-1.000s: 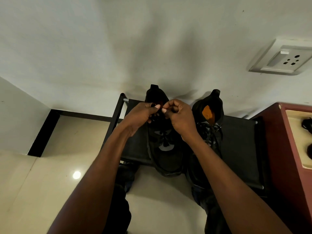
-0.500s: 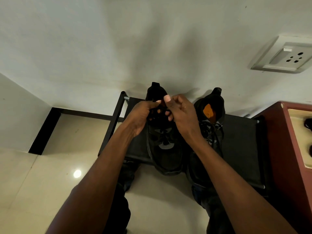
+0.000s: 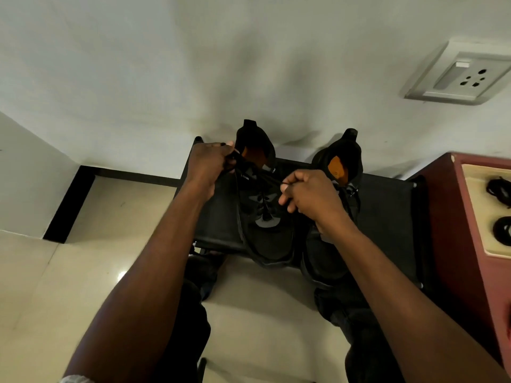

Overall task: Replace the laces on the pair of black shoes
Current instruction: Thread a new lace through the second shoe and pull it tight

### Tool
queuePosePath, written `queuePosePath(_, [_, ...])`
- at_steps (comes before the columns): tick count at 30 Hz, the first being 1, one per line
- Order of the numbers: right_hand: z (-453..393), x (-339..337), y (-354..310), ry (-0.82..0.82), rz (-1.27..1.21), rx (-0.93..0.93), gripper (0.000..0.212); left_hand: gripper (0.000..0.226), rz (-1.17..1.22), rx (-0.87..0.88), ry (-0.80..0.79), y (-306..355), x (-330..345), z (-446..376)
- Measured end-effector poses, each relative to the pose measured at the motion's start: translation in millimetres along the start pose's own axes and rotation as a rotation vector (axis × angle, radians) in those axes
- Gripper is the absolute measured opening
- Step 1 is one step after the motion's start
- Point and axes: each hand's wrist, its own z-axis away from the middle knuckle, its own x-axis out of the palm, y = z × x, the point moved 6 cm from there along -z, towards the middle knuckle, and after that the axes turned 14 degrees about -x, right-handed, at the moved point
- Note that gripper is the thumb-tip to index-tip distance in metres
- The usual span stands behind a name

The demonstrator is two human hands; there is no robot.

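Two black shoes with orange insoles stand side by side on a low black rack (image 3: 387,205), heels toward the wall. My left hand (image 3: 208,165) pinches one end of the black lace (image 3: 265,183) at the left shoe's (image 3: 265,230) collar. My right hand (image 3: 309,196) pinches the other end over the gap between the shoes. The lace runs taut between my hands across the left shoe's tongue. A loose loop of lace hangs down the left shoe's side toward its toe. My right wrist covers part of the right shoe (image 3: 343,164).
A dark red cabinet (image 3: 464,244) stands at the right, its cream top holding coiled black laces (image 3: 502,189). A wall socket (image 3: 459,76) sits at upper right. Pale floor tiles (image 3: 83,258) spread to the left. My knees are below the rack.
My hands were together at the left shoe's collar. They have pulled apart, the left hand going left and the right hand going right and down, drawing the lace taut.
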Motion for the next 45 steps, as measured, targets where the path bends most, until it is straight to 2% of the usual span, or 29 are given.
queuePosePath(8, [11.2, -15.3, 20.6, -0.170, 0.289, 0.112, 0.021, 0.026, 0.081, 0.011, 0.118, -8.1, 5.3, -0.9])
queuePosePath(11, [8.7, -21.4, 15.2, -0.060, 0.390, 0.000, 0.029, 0.024, 0.118, 0.052, 0.080, -7.7, 12.7, 4.9])
queuePosePath(13, [6.5, -24.0, 13.0, 0.056, 0.159, -0.025, 0.026, 0.018, 0.152, 0.031, 0.020, -8.1, 15.9, 4.7])
queuePosePath(16, [-0.9, -23.1, 8.9, 0.205, -0.428, -0.027, 0.017, 0.009, 0.300, -0.017, -0.031, -8.7, 14.8, 2.9])
queuePosePath(19, [-12.0, -11.6, 5.6, 0.173, -0.897, -0.057, 0.020, 0.006, 0.399, -0.036, -0.130, -7.4, 16.8, 3.1])
queuePosePath(22, [-15.2, 2.2, 4.5, 0.115, -1.217, 0.015, 0.023, 0.007, 0.417, -0.053, -0.160, -7.3, 15.5, 3.7])
queuePosePath(24, [-16.2, 8.7, 6.9, 0.150, -1.363, 0.077, 0.027, 0.012, 0.515, -0.068, -0.199, -6.2, 17.1, 4.8])
queuePosePath(26, [-17.0, 10.2, 11.3, 0.209, -1.374, 0.099, 0.030, 0.019, 0.599, -0.058, -0.229, -3.1, 15.7, 5.9])
queuePosePath(27, [-18.5, 9.4, 13.6, 0.230, -1.348, 0.100, 0.031, 0.020, 0.560, -0.024, -0.198, -0.1, 10.6, 4.5])
queuePosePath(29, [-20.7, 7.0, 15.9, 0.240, -1.289, 0.093, 0.032, 0.020, 0.329, 0.073, -0.076, 7.4, -2.5, 2.8])
queuePosePath(31, [-21.4, 6.7, 15.7, 0.218, -1.253, 0.077, 0.032, 0.019, 0.087, 0.094, -0.047, 11.6, -6.1, 5.7])
queuePosePath(34, [-22.0, 10.2, 14.8, 0.184, -1.193, 0.057, 0.031, 0.027, -0.184, -0.010, -0.236, 5.5, 7.9, 8.0])
queuePosePath(37, [-23.3, 10.3, 17.7, 0.187, -1.137, 0.037, 0.031, 0.030, -0.360, -0.024, -0.298, 0.7, 9.2, 3.1])
queuePosePath(42, [-22.8, 4.0, 26.2, 0.331, -1.103, 0.069, 0.031, 0.013, -0.142, -0.015, -0.249, 4.1, 0.9, 1.8])
queuePosePath(45, [-21.7, 7.6, 29.9, 0.345, -1.220, 0.172, 0.036, 0.017, 0.172, -0.093, -0.348, 5.2, 5.7, 4.5])
